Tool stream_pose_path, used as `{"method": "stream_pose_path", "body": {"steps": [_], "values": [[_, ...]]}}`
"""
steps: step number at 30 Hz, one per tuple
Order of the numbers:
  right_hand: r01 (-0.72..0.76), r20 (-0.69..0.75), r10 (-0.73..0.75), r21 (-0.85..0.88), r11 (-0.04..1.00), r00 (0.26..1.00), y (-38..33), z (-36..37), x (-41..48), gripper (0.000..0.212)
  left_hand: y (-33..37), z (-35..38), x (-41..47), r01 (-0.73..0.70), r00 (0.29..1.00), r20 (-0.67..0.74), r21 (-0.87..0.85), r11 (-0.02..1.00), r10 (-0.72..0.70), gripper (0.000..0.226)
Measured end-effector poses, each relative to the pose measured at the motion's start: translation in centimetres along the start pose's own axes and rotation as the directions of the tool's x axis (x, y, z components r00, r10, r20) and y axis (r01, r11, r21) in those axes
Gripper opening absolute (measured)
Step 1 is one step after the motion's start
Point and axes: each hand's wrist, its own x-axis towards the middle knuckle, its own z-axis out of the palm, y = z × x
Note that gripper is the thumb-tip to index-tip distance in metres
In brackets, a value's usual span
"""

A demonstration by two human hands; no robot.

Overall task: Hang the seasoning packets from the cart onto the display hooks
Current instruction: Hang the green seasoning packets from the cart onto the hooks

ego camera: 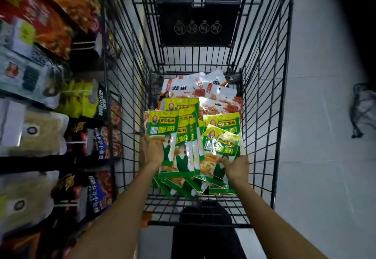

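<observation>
Green-and-yellow seasoning packets [183, 150] lie heaped at the cart's [264, 95] near end; left hand [151, 149] grips a fanned handful, right hand [237, 169] pinches another's lower edge; none nears the display hooks [78, 142], so the hanging seems all ahead.

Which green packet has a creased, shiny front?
The top green packet on the right, pinched by the right hand; the others look flat.

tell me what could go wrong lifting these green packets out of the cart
The left hand and right hand each grip a loose, fanned bunch of green packets; some could slip down into the cart. The white and red packets lie just beyond them, so one might get picked up by mistake.
</observation>
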Motion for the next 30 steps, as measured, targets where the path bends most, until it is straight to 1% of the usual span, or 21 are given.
{"method": "stream_pose_path", "body": {"steps": [3,6,9,11,14,16,18,20,22,23,24,25,26,27,28,30], "values": [[-0.042,0.021,0.042,0.029,0.999,0.999,0.2,0.8,0.2,0.056,-0.2,0.9,0.3,0.022,0.999,0.045,-0.004,1.000,-0.021,0.044],[-0.045,0.035,0.043,0.046,0.998,0.998,0.4,1.3,0.1,0.061,-0.2,1.2,0.4,0.057,0.998,0.028,-0.028,0.998,-0.056,0.050],[-0.082,0.023,0.080,0.120,0.989,0.997,0.7,1.7,-0.2,0.066,-0.2,0.9,0.1,0.053,0.998,0.042,-0.048,0.997,-0.051,0.062],[-0.105,0.026,0.103,0.137,0.985,0.994,0.9,1.9,-0.2,0.060,-0.1,0.7,0.0,0.071,0.997,0.032,-0.081,0.994,-0.069,0.065],[-0.131,0.085,0.115,0.224,0.966,0.990,1.3,1.9,-0.2,0.047,0.3,0.1,-0.5,0.102,0.994,-0.005,-0.196,0.975,-0.105,0.055],[-0.124,0.108,0.096,0.296,0.947,0.989,1.2,1.6,-0.5,0.037,0.5,-0.4,-0.8,0.120,0.992,0.006,-0.286,0.951,-0.123,0.048],[-0.103,0.142,0.052,0.388,0.916,0.989,1.0,1.1,-0.9,0.030,0.4,-0.9,-1.1,0.161,0.987,0.085,-0.420,0.893,-0.138,0.046],[-0.098,0.181,0.018,0.447,0.889,0.983,0.3,0.4,-1.7,0.033,0.3,-1.6,-1.8,0.192,0.977,0.173,-0.487,0.852,-0.121,0.051],[-0.041,0.148,-0.020,0.402,0.915,0.989,-0.7,-0.2,-2.3,0.043,0.5,-2.6,-2.6,0.162,0.976,0.206,-0.503,0.849,-0.064,0.048],[0.012,0.112,-0.058,0.370,0.929,0.992,-1.2,-0.5,-2.5,0.044,0.8,-3.1,-3.0,0.129,0.980,0.195,-0.518,0.846,-0.030,0.041],[0.061,0.081,-0.097,0.362,0.930,0.992,-1.7,-1.3,-2.9,0.040,1.0,-3.8,-3.5,0.095,0.986,0.169,-0.532,0.841,-0.005,0.031],[0.128,0.059,-0.161,0.373,0.919,0.985,-2.7,-2.4,-4.1,0.030,1.3,-5.4,-4.6,0.060,0.992,0.123,-0.555,0.829,0.011,0.022],[0.206,0.044,-0.240,0.384,0.900,0.970,-3.9,-3.6,-5.3,0.019,1.6,-7.4,-5.9,0.024,0.997,0.078,-0.584,0.812,0.027,0.019],[0.262,0.025,-0.292,0.374,0.890,0.956,-4.6,-4.4,-5.8,0.011,2.1,-8.5,-6.5,-0.008,0.997,0.056,-0.599,0.801,0.051,0.021],[0.316,-0.002,-0.335,0.344,0.884,0.942,-5.4,-5.1,-5.7,0.007,2.6,-9.2,-6.7,-0.043,0.996,0.038,-0.608,0.793,0.083,0.023],[0.444,-0.014,-0.468,0.338,0.830,0.884,-7.7,-6.8,-6.9,0.006,3.3,-12.2,-8.3,-0.118,0.991,-0.027,-0.647,0.753,0.132,0.021]]}}
